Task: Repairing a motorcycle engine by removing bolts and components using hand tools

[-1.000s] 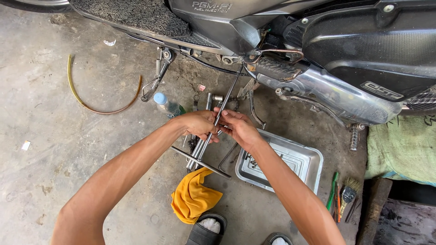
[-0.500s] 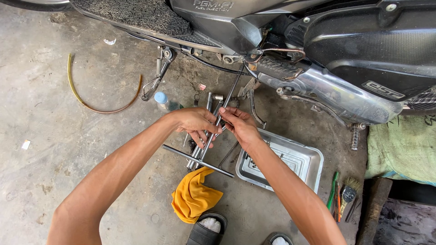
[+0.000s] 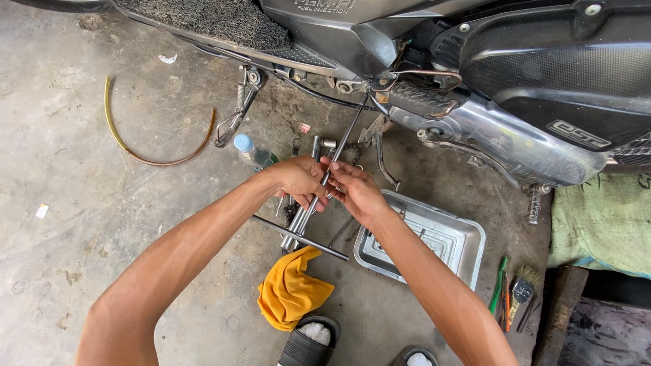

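Motorcycle [image 3: 475, 74]: fills the top of the view, dark bodywork with a silver engine cover at right; footrest bracket over the work spot.
Floor [image 3: 88, 257]: bare grey concrete, stained, carries everything loose here.
Green cloth [image 3: 597, 224]: lies at the right edge, under the engine cover.
Metal tray [image 3: 468, 247]: shallow, silvery, on the floor just right of the hands; the right forearm crosses its near corner.
Yellow rag [image 3: 291, 291]: crumpled on the floor below the hands, near the crossbar's end.
Hose [image 3: 135, 146]: yellow-brown curved length, on the floor well left of the hands.
T-handle wrench [image 3: 339, 152]: long steel shaft slanting from the crossbar low down up to the motorcycle's underside; crossbar lies roughly level above the rag.
Left hand [image 3: 298, 179]: closed around the wrench shaft about midway, fingers wrapped.
Right hand [image 3: 356, 193]: pinched on the same shaft just beside the left hand, fingertips touching it.
Plastic bottle [image 3: 254, 152]: blue cap, lying on the floor just left of the left hand.
Sandal [image 3: 308, 342]: dark, at the bottom edge below the rag.
Brush [image 3: 523, 288]: small, on the floor right of the tray, beside thin green and orange tools.
Spring [image 3: 534, 203]: small coil standing near the tray's far corner.
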